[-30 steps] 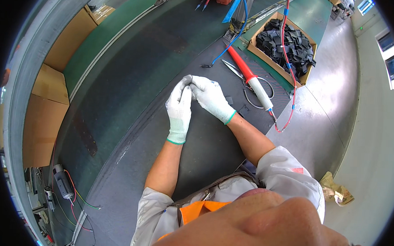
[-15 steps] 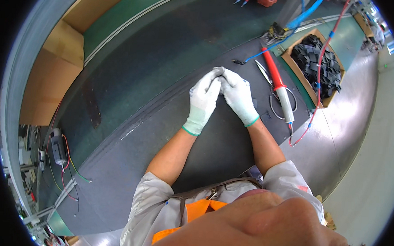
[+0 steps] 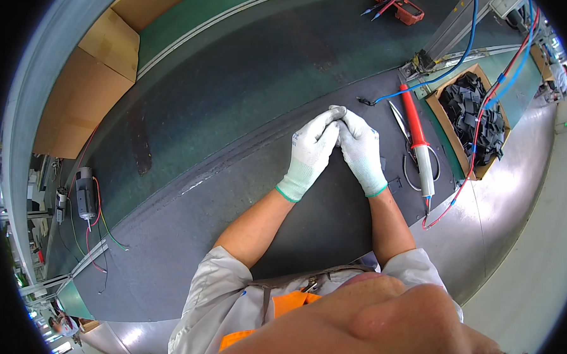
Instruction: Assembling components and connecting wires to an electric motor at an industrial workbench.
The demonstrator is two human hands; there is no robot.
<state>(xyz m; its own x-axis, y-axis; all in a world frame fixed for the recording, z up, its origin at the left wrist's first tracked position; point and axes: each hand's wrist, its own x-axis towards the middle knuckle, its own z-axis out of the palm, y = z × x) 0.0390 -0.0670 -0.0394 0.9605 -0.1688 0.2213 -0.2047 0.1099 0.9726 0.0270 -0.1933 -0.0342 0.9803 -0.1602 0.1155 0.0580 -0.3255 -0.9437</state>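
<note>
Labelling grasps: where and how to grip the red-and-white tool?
Likely its white section, from above with the right hand: it's straight and slim behind the red flange, the cord leaves its near end, and scissors loops show on both sides.

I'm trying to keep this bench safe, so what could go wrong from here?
The scissors lie partly under the red-and-white tool, blades exposed, so the right hand could get nicked reaching over there. The red cable hangs in front of the box of black pieces; a snag might drag the tool. The left hand meets the right, hiding anything between them, so something small could slip unnoticed.
</note>
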